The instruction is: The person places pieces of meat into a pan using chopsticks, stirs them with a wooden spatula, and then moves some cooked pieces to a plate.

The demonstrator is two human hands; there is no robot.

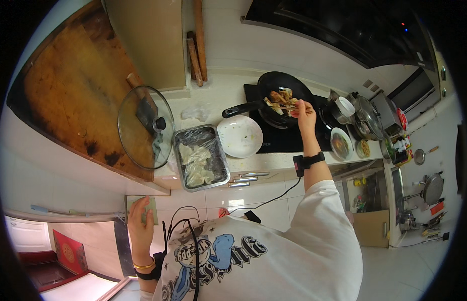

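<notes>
My right hand point(304, 114) grips a pair of wooden chopsticks point(280, 107) over a black frying pan point(267, 81). Their tips reach among browned, pale-edged pieces of food point(282, 96), perhaps dumplings. The pan rests on a black glass cooktop point(269, 139), its handle point(241, 109) pointing left. My left hand point(140, 218) hangs low near my body, fingers loosely apart, with nothing in it. Left of the cooktop lies a white plate point(240, 136) with a few bits of food on it. Beside that, a metal tray point(225, 177) holds pale dumplings point(196, 161) under plastic wrap.
A glass lid point(128, 124) with a black knob stands by a large wooden board point(67, 98); a cleaver point(147, 114) shows through it. Pots point(367, 116), a covered dish point(341, 143) and a small bowl point(363, 148) stand at right. A cable point(271, 203) trails from my right wrist.
</notes>
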